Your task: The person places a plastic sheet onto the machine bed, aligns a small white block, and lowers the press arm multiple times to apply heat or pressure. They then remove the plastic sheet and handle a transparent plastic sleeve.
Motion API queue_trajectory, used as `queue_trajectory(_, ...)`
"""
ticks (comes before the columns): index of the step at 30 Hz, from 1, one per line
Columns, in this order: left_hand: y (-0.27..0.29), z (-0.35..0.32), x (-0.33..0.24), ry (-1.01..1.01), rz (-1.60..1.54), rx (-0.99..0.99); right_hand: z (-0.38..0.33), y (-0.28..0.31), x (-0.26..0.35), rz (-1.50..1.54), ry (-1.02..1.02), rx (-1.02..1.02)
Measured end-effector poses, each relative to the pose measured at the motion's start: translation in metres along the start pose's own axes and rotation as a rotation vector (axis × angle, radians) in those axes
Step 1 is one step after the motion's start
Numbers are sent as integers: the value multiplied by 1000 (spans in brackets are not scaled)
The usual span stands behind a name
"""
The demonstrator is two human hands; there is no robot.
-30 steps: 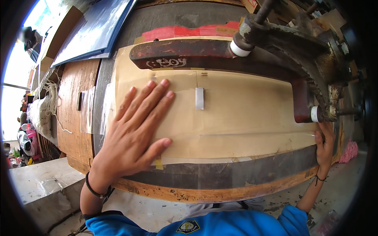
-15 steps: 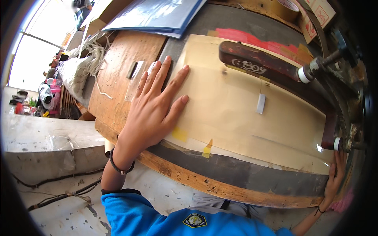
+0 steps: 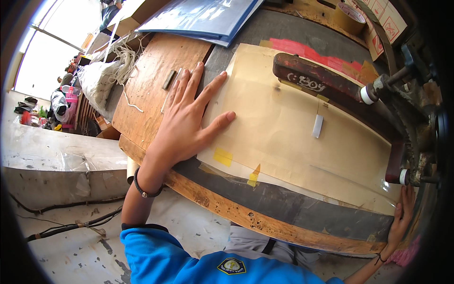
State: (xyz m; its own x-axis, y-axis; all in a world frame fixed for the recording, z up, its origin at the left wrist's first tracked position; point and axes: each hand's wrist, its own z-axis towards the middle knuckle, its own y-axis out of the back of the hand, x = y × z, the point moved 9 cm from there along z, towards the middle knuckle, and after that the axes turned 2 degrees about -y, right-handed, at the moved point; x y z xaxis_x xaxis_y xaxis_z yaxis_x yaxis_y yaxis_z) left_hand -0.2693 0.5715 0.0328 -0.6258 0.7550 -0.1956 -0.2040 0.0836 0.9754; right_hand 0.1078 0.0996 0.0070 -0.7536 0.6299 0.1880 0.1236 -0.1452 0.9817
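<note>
My left hand [image 3: 189, 113] lies flat with its fingers spread, across the wooden board and the left edge of a cream sheet [image 3: 265, 123]. A narrow strip of clear plastic [image 3: 166, 98] shows beside its fingers; the rest is hidden. Far to the right, my right hand [image 3: 401, 215] rests with outstretched fingers at the table's right end, close below the machine's white-capped joint. Over the sheet runs a dark red-brown machine bar [image 3: 326, 87], joined to a metal frame [image 3: 418, 113] at the right. A small pale tag [image 3: 317, 127] lies on the sheet below the bar.
Blue plastic-covered folders [image 3: 203, 21] lie at the back. A tape roll [image 3: 350, 19] and a printed carton [image 3: 385, 26] stand at the back right. A white sack with loose strings [image 3: 101, 78] and a small metal piece [image 3: 169, 79] are at the left.
My left hand has slid slightly away from me and left, uncovering more of the yellow tape at the sheet's edge. Less clear plastic shows beside its fingers. My right hand stays put.
</note>
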Motion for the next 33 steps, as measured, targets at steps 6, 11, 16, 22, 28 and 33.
queue_trajectory(6, 2, 4, 7, 10, -9, 17, 2, 3, 11, -27, 39, 0)
queue_trajectory(11, 2, 6, 9, 17, -14, 24, 2, 5, 16, -17, 39, 18)
queue_trajectory(16, 2, 4, 11, 13, -5, 15, 0, 5, 16, -13, 37, 25)
queue_trajectory(22, 12, 2, -7, -78, -3, -88, -1, 13, 6, 9, 0, -70)
queue_trajectory(28, -4, -16, -98, -389, -82, 100, -10, 20, 8, 67, -12, -128)
queue_trajectory(33, -6, -16, -90, -326, -119, 85, -8, 14, 7, 47, -13, -83)
